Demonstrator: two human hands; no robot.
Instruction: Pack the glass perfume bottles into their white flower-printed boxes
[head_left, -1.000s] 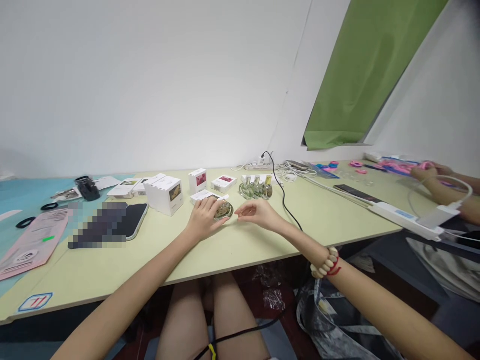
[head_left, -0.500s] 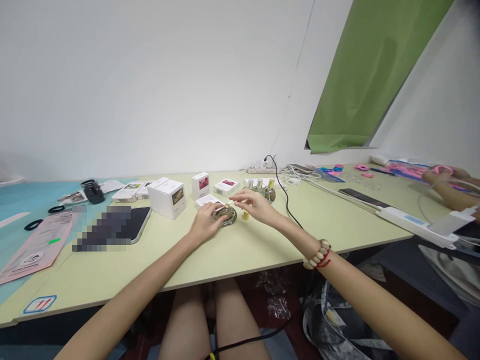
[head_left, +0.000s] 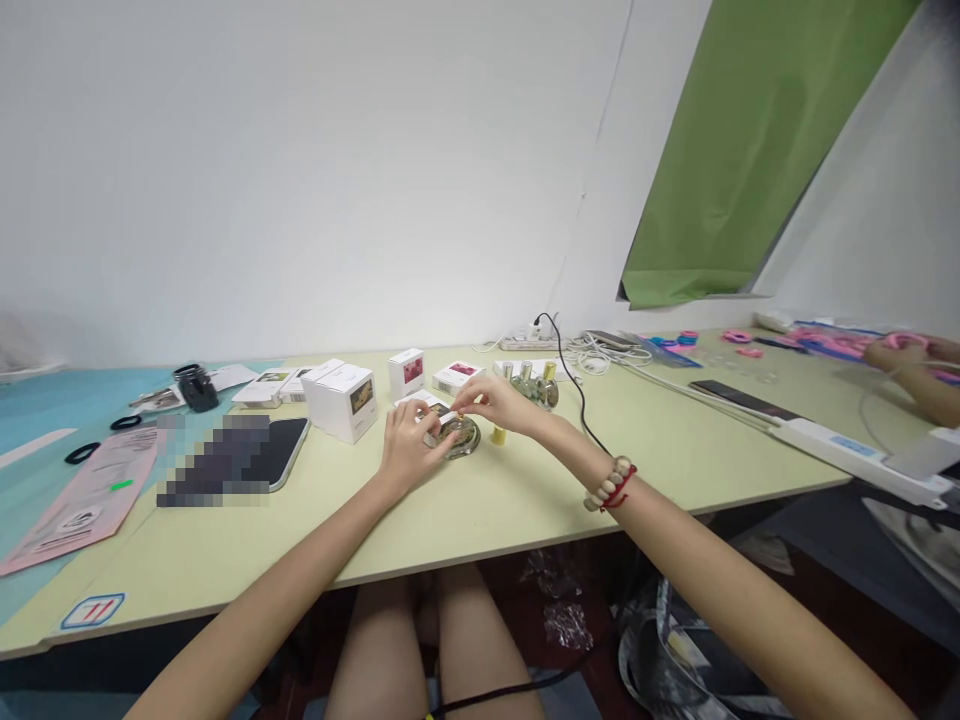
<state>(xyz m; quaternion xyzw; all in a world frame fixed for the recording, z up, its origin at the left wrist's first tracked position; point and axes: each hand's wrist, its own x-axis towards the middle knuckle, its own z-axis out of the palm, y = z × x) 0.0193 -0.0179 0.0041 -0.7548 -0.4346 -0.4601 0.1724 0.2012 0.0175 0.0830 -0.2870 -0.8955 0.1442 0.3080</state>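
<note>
A round glass perfume bottle [head_left: 466, 440] rests on the table, tilted toward my left hand [head_left: 407, 445]. The thumb of that hand lies against the glass, and its other fingers curl close to the bottle's neck. At the neck, my right hand [head_left: 501, 402] pinches a small gold part [head_left: 460, 412], mostly covered by the fingertips. A gold cap [head_left: 499, 435] stands just below the right hand. Behind that wrist, several similar bottles [head_left: 538, 388] with silver or gold tops are grouped together.
White boxes [head_left: 334, 400] stand left of my hands and behind them. A phone [head_left: 289, 450] lies farther left, near a dark jar [head_left: 196, 388] and a pink packet [head_left: 90, 500]. A black cable [head_left: 577, 385] and a power strip [head_left: 847, 450] lie right. Another person's hand [head_left: 904, 355] holds pink items.
My right fingertips have come in onto the bottle's neck, and my left fingers have lifted and curled toward it. The whole view has shifted slightly.
</note>
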